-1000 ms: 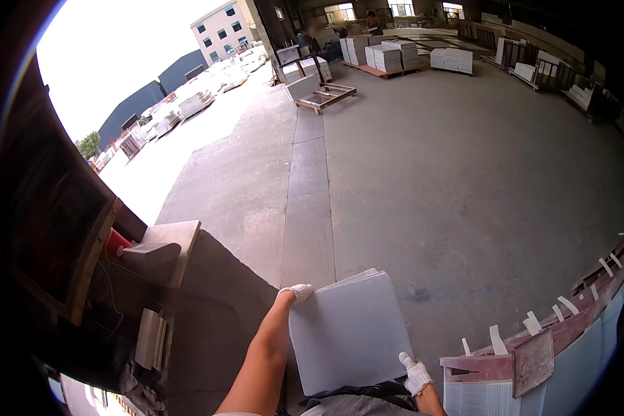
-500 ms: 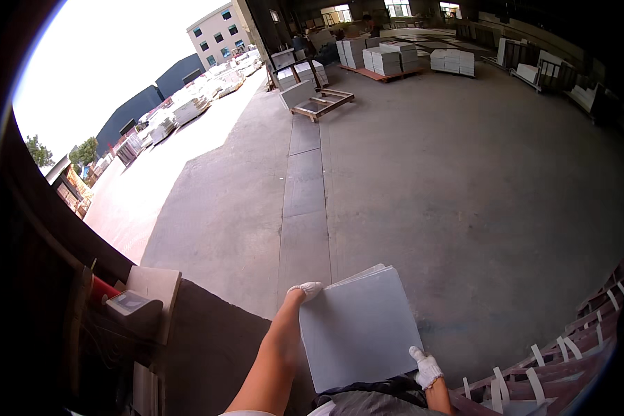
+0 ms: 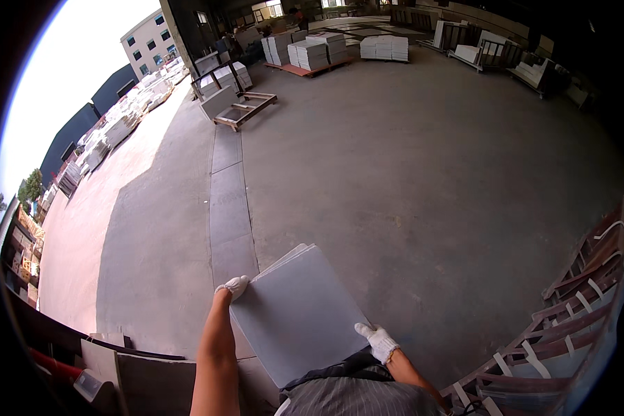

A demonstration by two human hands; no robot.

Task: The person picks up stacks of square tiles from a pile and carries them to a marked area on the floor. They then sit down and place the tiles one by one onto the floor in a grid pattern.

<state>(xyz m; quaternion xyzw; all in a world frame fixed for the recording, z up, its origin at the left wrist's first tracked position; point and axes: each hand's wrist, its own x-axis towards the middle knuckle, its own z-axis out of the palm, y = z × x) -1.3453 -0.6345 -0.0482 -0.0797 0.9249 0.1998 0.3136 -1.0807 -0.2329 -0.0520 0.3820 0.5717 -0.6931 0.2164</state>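
Note:
I carry a small stack of flat grey square tiles in front of my body, tilted with the far edge raised. My left hand, in a white glove, grips the stack's left corner with the arm stretched out. The gloved right hand holds the near right edge, close to my striped shirt. Under the tiles lies a wide grey concrete floor.
A red wooden rack with white straps stands at the right. Grey slabs and dark machinery sit at the lower left. Far ahead are a wooden pallet frame, stacks of white tiles and a sunlit yard with buildings.
The view has swung to the right and forward: the dark machinery at the left has slid out toward the edge. Both hands keep the same hold on the tiles.

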